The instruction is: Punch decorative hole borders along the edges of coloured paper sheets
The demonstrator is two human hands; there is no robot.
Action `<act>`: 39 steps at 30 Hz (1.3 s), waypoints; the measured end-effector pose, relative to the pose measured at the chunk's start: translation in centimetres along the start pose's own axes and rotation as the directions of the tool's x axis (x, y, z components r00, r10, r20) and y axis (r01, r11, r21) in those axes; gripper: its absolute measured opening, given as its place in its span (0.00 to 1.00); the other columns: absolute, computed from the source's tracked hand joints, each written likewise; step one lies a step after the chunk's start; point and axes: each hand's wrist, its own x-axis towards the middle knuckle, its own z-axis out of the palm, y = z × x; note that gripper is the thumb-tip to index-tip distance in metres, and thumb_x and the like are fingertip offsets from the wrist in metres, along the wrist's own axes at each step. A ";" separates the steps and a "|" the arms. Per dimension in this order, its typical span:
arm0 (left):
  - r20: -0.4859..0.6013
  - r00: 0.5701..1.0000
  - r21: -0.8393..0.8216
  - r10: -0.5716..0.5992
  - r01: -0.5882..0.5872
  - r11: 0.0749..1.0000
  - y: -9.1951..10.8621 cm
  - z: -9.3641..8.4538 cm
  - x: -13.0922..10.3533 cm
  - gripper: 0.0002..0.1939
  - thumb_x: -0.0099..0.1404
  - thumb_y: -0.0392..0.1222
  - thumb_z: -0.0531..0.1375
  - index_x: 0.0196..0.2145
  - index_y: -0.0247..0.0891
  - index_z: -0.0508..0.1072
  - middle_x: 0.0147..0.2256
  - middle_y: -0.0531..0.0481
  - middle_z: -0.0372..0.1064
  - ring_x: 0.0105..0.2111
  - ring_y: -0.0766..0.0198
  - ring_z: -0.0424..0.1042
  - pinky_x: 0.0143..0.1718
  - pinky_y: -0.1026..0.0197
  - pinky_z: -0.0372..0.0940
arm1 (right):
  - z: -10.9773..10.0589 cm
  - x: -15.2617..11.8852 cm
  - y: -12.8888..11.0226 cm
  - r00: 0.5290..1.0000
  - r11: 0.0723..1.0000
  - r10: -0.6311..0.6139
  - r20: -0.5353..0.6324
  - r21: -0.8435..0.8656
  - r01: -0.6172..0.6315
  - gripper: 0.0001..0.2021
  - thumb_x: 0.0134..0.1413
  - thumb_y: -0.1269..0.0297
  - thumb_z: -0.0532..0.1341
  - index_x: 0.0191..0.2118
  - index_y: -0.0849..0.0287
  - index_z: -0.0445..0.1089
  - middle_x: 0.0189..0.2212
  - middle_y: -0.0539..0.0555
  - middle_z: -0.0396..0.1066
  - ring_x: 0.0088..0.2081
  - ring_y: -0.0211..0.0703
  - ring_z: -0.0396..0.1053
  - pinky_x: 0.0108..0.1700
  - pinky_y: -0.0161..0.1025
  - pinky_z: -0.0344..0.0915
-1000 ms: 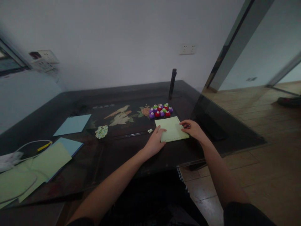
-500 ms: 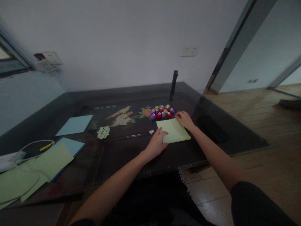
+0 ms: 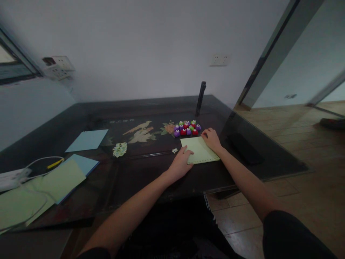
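A pale yellow-green sheet [image 3: 202,151] with a row of small holes along its near edge lies on the dark table [image 3: 151,180]. My left hand [image 3: 182,163] rests on the sheet's left edge, thumb and fingers apart. At the far right corner of the sheet is my right hand [image 3: 211,139], its thumb and fingertips pinched together at the edge. Just beyond the sheet sits a cluster of red, purple and green beads with eye-like tops [image 3: 186,128]. Tiny white pieces [image 3: 175,150] lie left of my left hand.
A pile of white-green pieces [image 3: 120,149] and a blue sheet [image 3: 87,139] lie to the left. Nearer are green sheets [image 3: 64,180], a white cable and a power strip [image 3: 10,180]. A black upright stick [image 3: 201,98] and a dark flat object [image 3: 244,148] stand right.
The camera view has shifted slightly. Both hands keep nearly the same places on the sheet.
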 end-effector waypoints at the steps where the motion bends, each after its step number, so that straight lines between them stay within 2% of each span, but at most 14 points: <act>1: 0.002 1.000 0.004 -0.003 0.003 1.000 0.0 0.0 0.0 0.21 0.54 0.29 0.61 0.47 0.33 0.67 0.61 0.33 0.49 0.62 0.51 0.50 0.61 0.48 0.49 | 0.0 0.0 0.0 1.000 1.000 0.003 -0.001 0.010 -0.003 0.08 0.55 0.64 0.55 0.34 0.59 0.71 0.38 0.61 0.65 0.44 0.52 0.61 0.47 0.46 0.59; 7: 0.017 1.000 0.008 0.012 -0.013 1.000 0.4 -0.8 -0.1 0.23 0.53 0.33 0.63 0.48 0.35 0.66 0.61 0.34 0.49 0.62 0.49 0.50 0.60 0.47 0.51 | -1.1 -0.3 -0.6 0.995 0.991 0.020 -0.093 0.132 -0.008 0.10 0.56 0.63 0.54 0.33 0.59 0.71 0.35 0.59 0.67 0.42 0.51 0.63 0.47 0.47 0.59; 11: -0.024 0.996 0.097 0.088 -0.085 0.992 0.8 -3.6 -0.7 0.16 0.59 0.37 0.59 0.46 0.38 0.67 0.58 0.39 0.57 0.56 0.52 0.61 0.56 0.50 0.57 | -3.9 -0.7 -2.9 0.981 0.975 0.013 -0.193 0.219 0.030 0.11 0.57 0.61 0.54 0.30 0.59 0.70 0.32 0.58 0.68 0.38 0.48 0.65 0.41 0.43 0.61; 13: -0.020 0.980 0.170 0.200 -0.193 0.966 0.5 -5.6 -1.4 0.12 0.64 0.39 0.54 0.45 0.38 0.68 0.51 0.42 0.64 0.50 0.57 0.66 0.51 0.54 0.61 | -5.3 -1.4 -5.3 0.975 0.957 -0.042 -0.217 0.270 0.101 0.12 0.59 0.61 0.52 0.30 0.59 0.69 0.31 0.57 0.68 0.35 0.45 0.65 0.37 0.40 0.60; 16: 0.128 0.919 0.326 0.372 -0.393 0.860 -0.9 -8.1 -3.0 0.11 0.67 0.42 0.50 0.34 0.37 0.70 0.37 0.45 0.69 0.40 0.61 0.68 0.42 0.61 0.63 | -6.3 -3.1 -9.6 0.948 0.884 -0.290 -0.132 0.344 0.318 0.13 0.61 0.62 0.51 0.29 0.59 0.67 0.29 0.55 0.70 0.33 0.42 0.66 0.38 0.38 0.60; 18: 0.232 0.861 0.399 0.453 -0.509 0.762 -2.4 -8.7 -4.1 0.13 0.67 0.42 0.48 0.29 0.37 0.69 0.30 0.46 0.68 0.32 0.64 0.68 0.36 0.63 0.62 | -5.9 -4.8 -12.4 0.861 0.802 -0.504 -0.067 0.332 0.496 0.15 0.63 0.63 0.49 0.28 0.60 0.66 0.27 0.55 0.68 0.32 0.42 0.65 0.36 0.38 0.59; 19: 0.270 0.831 0.418 0.486 -0.556 0.719 -3.1 -8.7 -4.6 0.14 0.67 0.42 0.48 0.28 0.37 0.69 0.28 0.47 0.67 0.30 0.64 0.67 0.34 0.63 0.62 | -5.4 -5.7 -13.6 0.789 0.745 -0.615 -0.017 0.315 0.588 0.16 0.63 0.63 0.48 0.27 0.60 0.66 0.26 0.54 0.68 0.31 0.41 0.64 0.35 0.37 0.59; 21: 0.331 0.769 0.420 0.547 -0.639 0.644 -4.4 -8.4 -5.6 0.13 0.66 0.41 0.49 0.26 0.38 0.68 0.24 0.48 0.67 0.25 0.65 0.65 0.30 0.63 0.60 | -4.0 -7.4 -15.3 0.611 0.601 -0.790 0.052 0.259 0.756 0.17 0.63 0.63 0.49 0.25 0.60 0.66 0.22 0.53 0.67 0.27 0.40 0.62 0.31 0.37 0.56; 23: 0.350 0.729 0.395 0.588 -0.684 0.613 -5.2 -7.8 -6.5 0.12 0.64 0.40 0.50 0.24 0.39 0.67 0.22 0.49 0.67 0.23 0.66 0.64 0.27 0.62 0.58 | -2.6 -8.9 -16.3 0.434 0.451 -0.893 0.123 0.245 0.858 0.18 0.63 0.62 0.49 0.23 0.59 0.66 0.20 0.52 0.67 0.25 0.39 0.61 0.28 0.37 0.54; 25: 0.335 0.719 0.356 0.608 -0.695 0.625 -5.3 -7.4 -7.1 0.13 0.62 0.38 0.50 0.21 0.39 0.66 0.20 0.50 0.66 0.21 0.66 0.64 0.26 0.62 0.57 | -1.6 -10.0 -16.7 0.338 0.368 -0.929 0.152 0.260 0.893 0.19 0.63 0.62 0.48 0.23 0.59 0.67 0.20 0.52 0.68 0.24 0.39 0.61 0.26 0.38 0.53; 26: 0.323 0.723 0.334 0.610 -0.691 0.641 -5.3 -7.2 -7.2 0.13 0.62 0.38 0.50 0.20 0.40 0.65 0.20 0.50 0.65 0.21 0.66 0.63 0.26 0.62 0.57 | -1.3 -10.3 -16.7 0.307 0.340 -0.939 0.158 0.269 0.901 0.19 0.63 0.61 0.48 0.23 0.59 0.67 0.19 0.52 0.68 0.23 0.38 0.61 0.26 0.37 0.52; 28: 0.310 0.734 0.292 0.604 -0.678 0.674 -5.1 -7.1 -7.4 0.14 0.61 0.38 0.50 0.19 0.40 0.63 0.19 0.51 0.64 0.21 0.67 0.63 0.25 0.62 0.57 | -1.0 -10.7 -16.8 0.272 0.312 -0.947 0.171 0.283 0.907 0.20 0.63 0.61 0.48 0.23 0.59 0.68 0.19 0.52 0.68 0.22 0.38 0.61 0.25 0.37 0.53; 34: 0.330 0.754 0.238 0.569 -0.649 0.722 -5.0 -7.1 -7.0 0.12 0.61 0.37 0.50 0.20 0.40 0.64 0.20 0.52 0.66 0.22 0.67 0.64 0.26 0.62 0.57 | -1.5 -10.7 -16.6 0.227 0.285 -0.952 0.205 0.322 0.903 0.20 0.62 0.62 0.49 0.23 0.59 0.69 0.19 0.52 0.70 0.20 0.37 0.62 0.25 0.37 0.54; 39: 0.372 0.743 0.221 0.556 -0.653 0.725 -4.7 -6.8 -7.0 0.13 0.62 0.38 0.50 0.20 0.40 0.64 0.20 0.51 0.67 0.21 0.67 0.64 0.26 0.63 0.56 | -1.9 -10.9 -16.0 0.252 0.307 -0.946 0.202 0.320 0.897 0.20 0.62 0.60 0.50 0.23 0.59 0.70 0.19 0.52 0.69 0.21 0.37 0.62 0.25 0.37 0.52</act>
